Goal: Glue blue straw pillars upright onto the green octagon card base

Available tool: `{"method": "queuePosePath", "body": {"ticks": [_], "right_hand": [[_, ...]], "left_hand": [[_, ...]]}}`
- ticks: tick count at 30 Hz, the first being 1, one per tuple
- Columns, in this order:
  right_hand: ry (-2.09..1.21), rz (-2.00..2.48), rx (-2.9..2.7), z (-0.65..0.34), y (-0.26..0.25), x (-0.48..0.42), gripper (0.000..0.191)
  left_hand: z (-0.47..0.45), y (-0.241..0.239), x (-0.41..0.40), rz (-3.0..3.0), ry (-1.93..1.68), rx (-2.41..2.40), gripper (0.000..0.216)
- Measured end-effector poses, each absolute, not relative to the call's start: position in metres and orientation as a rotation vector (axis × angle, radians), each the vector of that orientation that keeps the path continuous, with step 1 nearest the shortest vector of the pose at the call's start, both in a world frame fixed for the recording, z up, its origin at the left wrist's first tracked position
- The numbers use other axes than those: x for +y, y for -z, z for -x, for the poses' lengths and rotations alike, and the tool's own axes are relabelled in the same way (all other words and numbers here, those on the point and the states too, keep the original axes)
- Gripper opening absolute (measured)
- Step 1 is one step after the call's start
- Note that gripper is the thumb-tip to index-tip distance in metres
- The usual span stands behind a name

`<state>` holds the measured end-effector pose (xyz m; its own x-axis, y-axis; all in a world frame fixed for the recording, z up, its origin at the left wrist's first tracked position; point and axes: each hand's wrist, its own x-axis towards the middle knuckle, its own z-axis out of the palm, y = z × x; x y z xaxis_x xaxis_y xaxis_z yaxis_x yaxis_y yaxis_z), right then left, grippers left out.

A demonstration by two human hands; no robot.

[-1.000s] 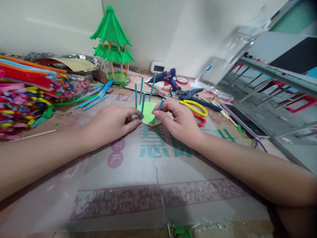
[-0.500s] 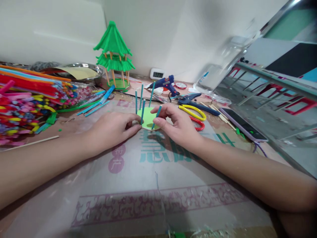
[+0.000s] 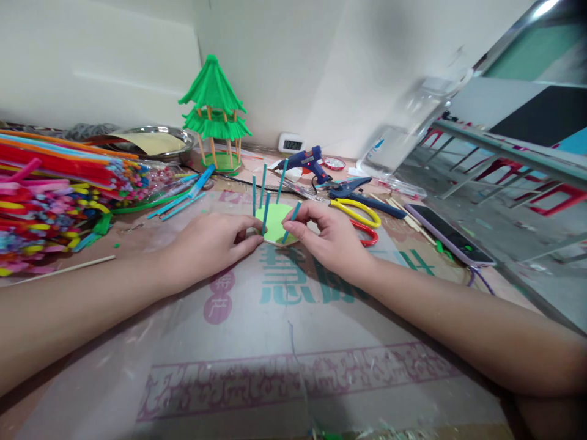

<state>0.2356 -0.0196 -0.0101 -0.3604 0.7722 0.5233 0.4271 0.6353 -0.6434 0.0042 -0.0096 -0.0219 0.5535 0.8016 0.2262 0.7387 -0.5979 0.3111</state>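
Note:
A light green disc (image 3: 276, 221) lies on the plastic-covered table, with several blue-green sticks standing up from it. My left hand (image 3: 208, 244) is at the disc's left edge, thumb and index finger closed on the rim beside the front-left stick (image 3: 266, 212). From the right, my right hand (image 3: 328, 238) pinches the front-right stick (image 3: 292, 221) between thumb and index finger. That stick leans to the right, its foot at the disc's front edge. Behind stands a green-roofed model pavilion (image 3: 215, 116) on brown posts.
Bundles of coloured pipe cleaners (image 3: 55, 201) fill the left side. At the back are a steel bowl (image 3: 183, 143), a timer (image 3: 290, 142) and a blue glue gun (image 3: 305, 160). Scissors (image 3: 362, 214), pliers (image 3: 373, 203), wooden sticks and a phone (image 3: 447, 235) lie right; a clear jug (image 3: 398, 137) stands behind.
My right index finger has come down and closed in on the front-right stick. The left hand stays at the disc's edge. The camera view has shifted slightly.

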Motion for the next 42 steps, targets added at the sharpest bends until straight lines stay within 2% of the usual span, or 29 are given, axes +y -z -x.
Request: {"method": "queuePosePath", "body": {"ticks": [15, 20, 23, 35, 39, 42], "right_hand": [[-0.468, 0.899, -2.079, -0.235, 0.010, -0.020, 0.021], [-0.546, 0.915, -2.003, -0.237, 0.010, -0.022, 0.008], [-0.565, 0.922, -1.961, -0.238, 0.011, -0.022, 0.015], [-0.486, 0.938, -1.732, -0.253, 0.004, -0.018, 0.017], [-0.434, 0.971, -1.717, -0.257, 0.008, -0.006, 0.027], [-0.453, 0.975, -1.805, -0.256, 0.016, 0.000, 0.016]], "left_hand": [[-0.005, 0.021, -0.011, -2.601, -0.521, 1.314, 0.025], [-0.008, 0.017, -0.011, -2.584, -0.477, 1.316, 0.025], [-0.008, 0.016, -0.011, -2.579, -0.461, 1.319, 0.027], [-0.004, 0.021, -0.011, -2.619, -0.488, 1.303, 0.031], [-0.005, 0.021, -0.010, -2.609, -0.493, 1.284, 0.030], [-0.005, 0.021, -0.010, -2.603, -0.511, 1.269, 0.029]]}}
